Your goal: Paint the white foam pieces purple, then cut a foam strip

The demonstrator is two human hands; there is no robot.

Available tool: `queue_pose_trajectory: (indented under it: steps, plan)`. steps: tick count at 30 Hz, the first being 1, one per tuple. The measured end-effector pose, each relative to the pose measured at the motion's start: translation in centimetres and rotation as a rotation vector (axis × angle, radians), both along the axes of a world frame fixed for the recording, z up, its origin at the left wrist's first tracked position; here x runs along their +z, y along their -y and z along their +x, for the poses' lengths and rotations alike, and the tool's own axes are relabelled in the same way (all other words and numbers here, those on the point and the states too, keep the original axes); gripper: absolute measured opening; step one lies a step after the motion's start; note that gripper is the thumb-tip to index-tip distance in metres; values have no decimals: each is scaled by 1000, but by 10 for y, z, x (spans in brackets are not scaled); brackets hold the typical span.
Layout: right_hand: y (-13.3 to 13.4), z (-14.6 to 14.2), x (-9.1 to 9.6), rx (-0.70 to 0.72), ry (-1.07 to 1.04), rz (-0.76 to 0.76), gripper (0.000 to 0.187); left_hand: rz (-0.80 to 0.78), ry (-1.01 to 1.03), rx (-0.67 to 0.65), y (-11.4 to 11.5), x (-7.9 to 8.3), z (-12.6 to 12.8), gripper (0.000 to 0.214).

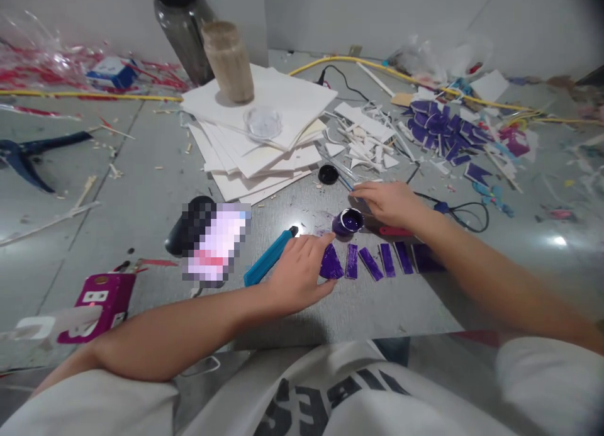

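My left hand [302, 269] rests on the grey table with its fingers pressed on a purple painted triangular piece [331, 264], the leftmost of a row of purple strips [387, 260]. My right hand [389, 203] is just behind a small open pot of purple paint [348, 222], fingers closed on a thin brush [346, 183] whose tip I cannot make out. A blue utility knife [270, 258] lies left of my left hand. The pot's black lid [328, 174] lies behind.
A stack of white foam boards [264, 128] carries a beige jar [229, 61] and a clear dish [262, 121]. White scraps [365, 143], purple cut pieces [436, 131], a yellow cable [358, 60], a magenta box [97, 304] and blue pliers [28, 159] lie around.
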State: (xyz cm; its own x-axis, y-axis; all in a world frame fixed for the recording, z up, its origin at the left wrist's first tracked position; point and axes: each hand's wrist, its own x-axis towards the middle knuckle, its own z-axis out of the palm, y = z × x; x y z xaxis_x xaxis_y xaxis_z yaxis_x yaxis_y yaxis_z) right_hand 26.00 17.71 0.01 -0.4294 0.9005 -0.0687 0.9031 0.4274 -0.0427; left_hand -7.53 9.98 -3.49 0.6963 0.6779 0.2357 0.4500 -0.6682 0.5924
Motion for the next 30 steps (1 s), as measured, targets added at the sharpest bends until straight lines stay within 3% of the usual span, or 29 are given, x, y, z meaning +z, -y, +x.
queue_pose_trajectory:
  steps: [21,30]
  plan:
    - [-11,-6,-14,-88,-163,38,40,34,-14,27,0,0,-1,80]
    - [-14,-9,-7,-92,-39,59,42,48,-12,25,0,-1,-2,80]
